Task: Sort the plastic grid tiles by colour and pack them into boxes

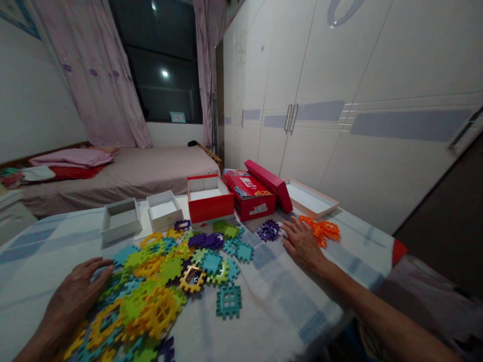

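Note:
A heap of flat interlocking plastic tiles (162,281) in yellow, green, teal and purple covers the cloth-covered table (279,306). My left hand (73,299) lies flat at the heap's left edge, fingers spread, touching the tiles. My right hand (304,244) rests palm down on the cloth, fingers stretched, between a small purple tile cluster (268,230) and an orange tile pile (322,231). It holds nothing. A single teal tile (228,300) lies apart in front of the heap.
At the table's far side stand a grey box (121,218), a white box (164,208), an open red box (210,198), a red printed box (249,193) with its lid (268,183), and a shallow tray (311,198). A bed and wardrobe lie beyond.

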`<state>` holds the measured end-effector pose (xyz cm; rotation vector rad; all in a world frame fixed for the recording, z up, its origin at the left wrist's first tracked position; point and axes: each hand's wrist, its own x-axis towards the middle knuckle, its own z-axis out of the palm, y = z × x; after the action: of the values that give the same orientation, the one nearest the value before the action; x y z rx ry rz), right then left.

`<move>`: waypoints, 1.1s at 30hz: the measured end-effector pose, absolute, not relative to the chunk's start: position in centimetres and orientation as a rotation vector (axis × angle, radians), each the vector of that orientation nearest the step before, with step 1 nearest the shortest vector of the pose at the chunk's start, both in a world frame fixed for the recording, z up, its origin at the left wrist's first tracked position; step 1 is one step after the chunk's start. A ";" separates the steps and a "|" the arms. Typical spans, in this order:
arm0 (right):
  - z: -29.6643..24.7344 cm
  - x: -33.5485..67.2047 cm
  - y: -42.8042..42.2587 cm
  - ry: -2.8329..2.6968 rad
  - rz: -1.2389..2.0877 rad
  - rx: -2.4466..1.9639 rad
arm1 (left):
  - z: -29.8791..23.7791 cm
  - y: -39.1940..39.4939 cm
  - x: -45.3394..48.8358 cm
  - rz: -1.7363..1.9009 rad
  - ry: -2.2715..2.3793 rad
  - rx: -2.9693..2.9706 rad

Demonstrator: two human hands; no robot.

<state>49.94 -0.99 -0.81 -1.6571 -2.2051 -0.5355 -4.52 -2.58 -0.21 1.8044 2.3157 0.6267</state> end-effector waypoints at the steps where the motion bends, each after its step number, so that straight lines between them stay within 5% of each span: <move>1: -1.0 50.4 -0.9 -2.241 -0.559 -1.655 | -0.2 -2.6 -4.6 0.630 2.314 1.801; 17: 0.0 55.2 0.6 -2.201 -0.764 -1.567 | -2.1 -2.0 -5.6 0.755 2.326 1.891; 25: 3.5 40.3 1.3 -2.305 0.099 -1.111 | -2.4 -2.0 -5.5 0.858 2.337 1.916; 33: 2.1 32.8 3.6 -2.739 0.289 -1.076 | -2.1 -2.3 -5.2 0.867 2.331 1.882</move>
<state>32.80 3.60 2.08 -1.0759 -2.7388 0.2891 -5.22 -2.31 -2.15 1.8818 2.3306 0.8671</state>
